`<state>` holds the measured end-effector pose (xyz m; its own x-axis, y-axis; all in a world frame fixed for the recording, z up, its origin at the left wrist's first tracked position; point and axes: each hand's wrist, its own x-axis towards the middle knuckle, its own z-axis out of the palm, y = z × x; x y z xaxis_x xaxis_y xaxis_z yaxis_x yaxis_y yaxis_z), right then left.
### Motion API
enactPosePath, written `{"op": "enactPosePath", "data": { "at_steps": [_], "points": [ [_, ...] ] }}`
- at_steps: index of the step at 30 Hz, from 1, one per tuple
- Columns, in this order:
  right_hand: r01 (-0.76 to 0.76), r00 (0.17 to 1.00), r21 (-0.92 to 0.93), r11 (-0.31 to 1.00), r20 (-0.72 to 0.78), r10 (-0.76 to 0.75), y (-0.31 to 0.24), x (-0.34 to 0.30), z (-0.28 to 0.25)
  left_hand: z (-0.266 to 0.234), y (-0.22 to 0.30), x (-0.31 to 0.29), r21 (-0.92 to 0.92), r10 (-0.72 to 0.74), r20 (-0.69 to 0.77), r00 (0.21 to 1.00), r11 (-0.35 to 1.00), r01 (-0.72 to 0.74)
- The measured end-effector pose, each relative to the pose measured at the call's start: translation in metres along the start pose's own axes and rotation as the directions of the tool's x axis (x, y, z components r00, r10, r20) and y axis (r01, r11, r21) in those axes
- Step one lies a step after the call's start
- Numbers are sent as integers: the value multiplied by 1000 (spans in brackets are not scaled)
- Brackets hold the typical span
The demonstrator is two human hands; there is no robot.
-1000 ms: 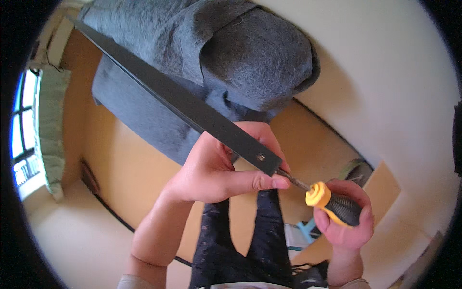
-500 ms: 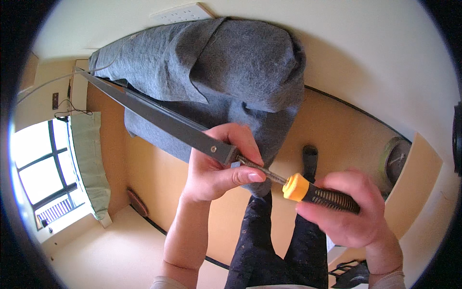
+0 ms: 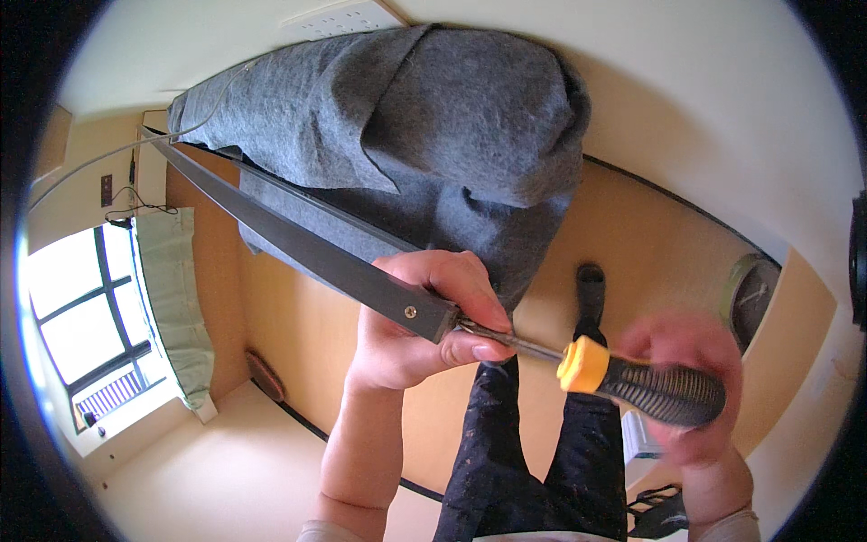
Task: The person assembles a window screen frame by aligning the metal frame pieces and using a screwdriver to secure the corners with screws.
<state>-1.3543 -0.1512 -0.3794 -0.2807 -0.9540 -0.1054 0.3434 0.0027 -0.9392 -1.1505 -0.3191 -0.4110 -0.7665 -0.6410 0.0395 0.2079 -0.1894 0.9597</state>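
My left hand (image 3: pixel 411 330) is closed round the end of a long dark grey bar (image 3: pixel 325 266) with a small screw (image 3: pixel 411 313) in its face. Its thumb and fingers also pinch the metal shaft of a screwdriver (image 3: pixel 664 387), whose tip meets the bar's end. The screwdriver has a black ribbed handle with a yellow collar and points left. My right hand (image 3: pixel 691 348), smeared by motion, cups the handle from behind. The bar slants up to the far left, where a second thin dark strip (image 3: pixel 334 212) runs beside it.
A large object draped in grey felt cloth (image 3: pixel 470 108) stands against the wall under a white socket strip (image 3: pixel 348 20). A thin cable (image 3: pixel 95 161) crosses at the left. A window (image 3: pixel 86 307) with a green curtain (image 3: pixel 181 307), a brush (image 3: pixel 265 375) and a round clock-like object (image 3: pixel 751 294) lie around.
The screwdriver and my right hand have moved right and slightly down. My right fingers no longer cover the handle's top and are blurred. My left hand and the bar's near end have shifted slightly down.
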Motion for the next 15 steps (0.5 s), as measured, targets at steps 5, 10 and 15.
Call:
{"op": "enactPosePath", "data": {
  "at_steps": [5, 10, 15],
  "points": [
    [-410, 897, 250, 877, -66, 438, -15, -12, -2, 5, 5, 3, -58, -71, -75, 995, 996, 67],
    [-18, 996, -312, 950, -87, -10, -3, -8, -8, 4, 4, 1, -57, -23, -70, 997, 998, 19],
    [-417, 896, 110, 902, -118, 428, -23, -8, -3, 8, 4, 3, -89, -20, -108, 994, 996, 10]
  ]
}}
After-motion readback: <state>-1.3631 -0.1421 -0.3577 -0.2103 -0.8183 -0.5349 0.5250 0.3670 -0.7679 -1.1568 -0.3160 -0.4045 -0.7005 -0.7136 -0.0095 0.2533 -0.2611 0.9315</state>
